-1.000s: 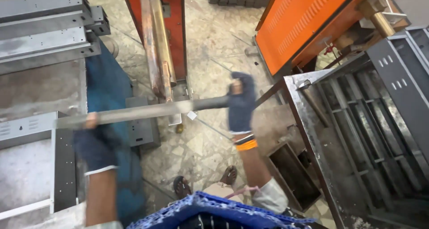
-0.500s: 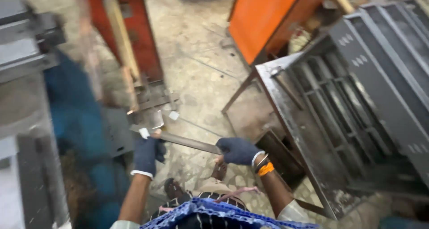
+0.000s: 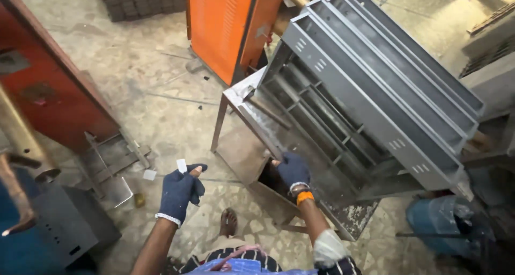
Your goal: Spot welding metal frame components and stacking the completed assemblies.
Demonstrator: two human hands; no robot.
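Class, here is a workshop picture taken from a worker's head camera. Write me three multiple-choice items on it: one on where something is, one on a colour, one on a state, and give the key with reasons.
1. Where is the right hand?
A. On the edge of the grey metal table
B. On the orange cabinet
C. Flat on the floor

2. What colour are the gloves on both hands?
A. Yellow
B. Dark blue
C. White

3. What state is the left hand in?
A. Gripping a long bar
B. Resting on the table
C. Raised in the air, holding no tool, one bare finger showing through the glove

Key: 1 A, the hand sits at the grey metal table edge beside the stacked grey channels. 2 B, both gloves are dark blue. 3 C, the hand hangs over the floor, apart from everything.
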